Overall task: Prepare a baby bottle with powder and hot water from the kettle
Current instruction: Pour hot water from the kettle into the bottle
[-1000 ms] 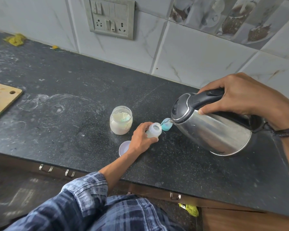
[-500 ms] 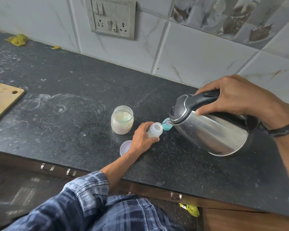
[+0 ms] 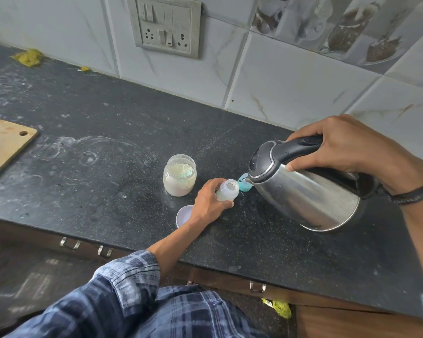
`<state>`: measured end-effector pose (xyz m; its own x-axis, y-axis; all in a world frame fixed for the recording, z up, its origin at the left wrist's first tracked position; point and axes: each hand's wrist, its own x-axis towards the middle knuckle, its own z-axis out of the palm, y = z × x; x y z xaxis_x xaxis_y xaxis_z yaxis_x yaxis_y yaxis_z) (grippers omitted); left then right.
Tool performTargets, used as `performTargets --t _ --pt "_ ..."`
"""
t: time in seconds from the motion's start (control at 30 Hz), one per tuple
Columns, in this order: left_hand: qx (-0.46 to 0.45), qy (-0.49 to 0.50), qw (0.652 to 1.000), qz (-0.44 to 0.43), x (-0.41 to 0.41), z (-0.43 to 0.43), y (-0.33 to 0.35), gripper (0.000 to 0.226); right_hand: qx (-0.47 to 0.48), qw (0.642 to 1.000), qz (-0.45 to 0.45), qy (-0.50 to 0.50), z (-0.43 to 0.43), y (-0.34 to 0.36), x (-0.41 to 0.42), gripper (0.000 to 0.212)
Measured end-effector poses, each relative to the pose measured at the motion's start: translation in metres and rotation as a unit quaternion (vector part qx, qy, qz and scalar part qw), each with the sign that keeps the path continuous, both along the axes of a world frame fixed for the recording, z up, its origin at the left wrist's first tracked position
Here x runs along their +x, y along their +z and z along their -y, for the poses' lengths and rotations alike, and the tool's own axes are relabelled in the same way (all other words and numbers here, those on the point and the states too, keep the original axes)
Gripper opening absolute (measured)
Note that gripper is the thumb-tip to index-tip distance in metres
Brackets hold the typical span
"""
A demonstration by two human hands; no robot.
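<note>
1. Gripping the black handle, the right hand point(image 3: 347, 145) holds the steel kettle point(image 3: 310, 191) tipped forward, fingers curled under the handle and thumb over it. The spout points away from that grip, toward the left hand.
2. The left hand point(image 3: 208, 203) wraps fingers and thumb around the small baby bottle point(image 3: 227, 190), held low at the dark counter point(image 3: 108, 118), its open mouth just beside the spout.
3. A teal piece point(image 3: 244, 186) sits just past the bottle, under the spout; what it is cannot be told.
4. Beyond the left hand's knuckles stands an open jar of pale powder point(image 3: 179, 175); a round white lid point(image 3: 184, 215) lies by its wrist.
</note>
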<state>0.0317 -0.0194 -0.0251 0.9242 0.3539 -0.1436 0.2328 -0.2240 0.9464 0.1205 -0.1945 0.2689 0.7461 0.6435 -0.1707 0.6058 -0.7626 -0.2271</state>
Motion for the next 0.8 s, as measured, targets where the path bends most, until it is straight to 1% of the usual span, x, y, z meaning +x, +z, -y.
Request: performTargets --t 0.1,0.23,0.33,0.47,0.53,0.67,0.8 --pt "0.001 -0.001 1.000 0.001 0.000 0.000 0.000 0.062 0.017 1.000 -0.009 -0.007 0.004 -0.008 0.003 0.050" --pt "0.003 0.002 1.000 0.002 -0.001 0.000 -0.001 0.064 0.050 0.998 -0.015 -0.023 0.011 -0.021 0.005 0.043" --pt "0.003 0.003 1.000 0.002 -0.001 0.000 -0.001 0.064 0.082 0.996 -0.019 -0.031 0.017 -0.030 0.004 0.044" --pt "-0.004 0.007 1.000 0.004 0.000 0.001 -0.001 0.064 0.160 0.985 -0.033 -0.057 0.034 -0.042 0.000 0.044" --pt "-0.004 0.009 1.000 0.004 0.000 0.001 -0.001 0.064 0.218 0.973 -0.032 -0.070 0.045 -0.051 -0.002 0.044" --pt "-0.004 0.004 1.000 0.005 0.000 0.000 -0.002 0.063 0.335 0.936 -0.042 -0.101 0.066 -0.067 -0.008 0.048" --pt "0.001 0.000 1.000 0.008 0.000 0.000 -0.003 0.061 0.430 0.887 -0.025 -0.165 0.086 -0.083 -0.012 0.049"
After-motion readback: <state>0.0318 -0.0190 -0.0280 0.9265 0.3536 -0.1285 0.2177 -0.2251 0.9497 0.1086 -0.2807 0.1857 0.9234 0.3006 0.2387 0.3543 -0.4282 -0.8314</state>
